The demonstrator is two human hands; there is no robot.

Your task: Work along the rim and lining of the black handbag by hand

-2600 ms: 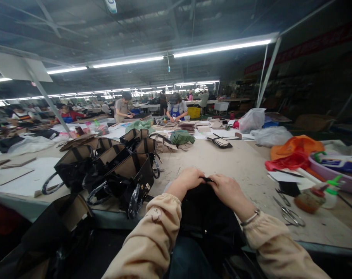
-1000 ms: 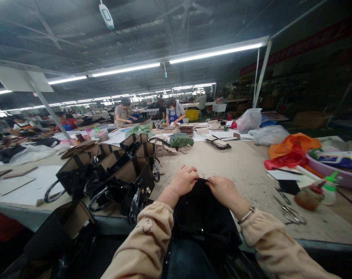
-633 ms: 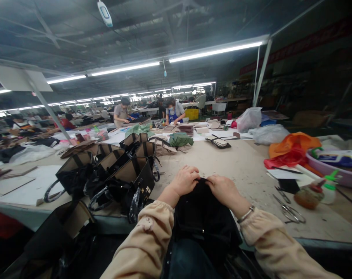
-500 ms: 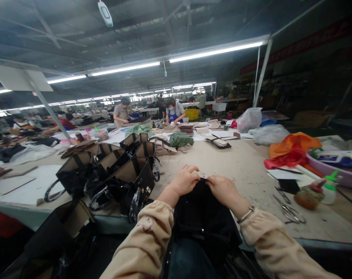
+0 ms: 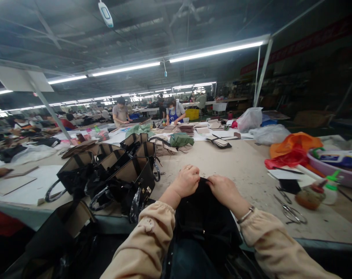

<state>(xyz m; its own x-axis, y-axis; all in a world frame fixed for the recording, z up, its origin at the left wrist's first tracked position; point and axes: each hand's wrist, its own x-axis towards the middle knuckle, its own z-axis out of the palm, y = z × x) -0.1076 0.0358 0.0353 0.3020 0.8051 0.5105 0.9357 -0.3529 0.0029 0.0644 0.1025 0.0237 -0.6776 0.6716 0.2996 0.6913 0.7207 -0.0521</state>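
A black fabric bag piece (image 5: 206,217) hangs over the table's front edge, close to my body, its top edge pinched up between both hands. My left hand (image 5: 187,180), with a ring on one finger, is closed on the left part of that edge. Just to the right, my right hand (image 5: 222,188) grips the same edge between thumb and fingers. Only a small gap parts the two hands. The lower part of the black piece merges with dark cloth near my lap, so its full shape is hidden.
Several black handbags (image 5: 135,170) with tan insides stand left on the table (image 5: 245,166). Scissors (image 5: 292,213), a brown pot (image 5: 309,197) and a green-capped bottle (image 5: 330,190) lie right, near a purple basin (image 5: 344,176). Two people work across the table.
Both hands keep their hold on the black fabric edge in almost the same place. The left forearm has shifted very slightly right.
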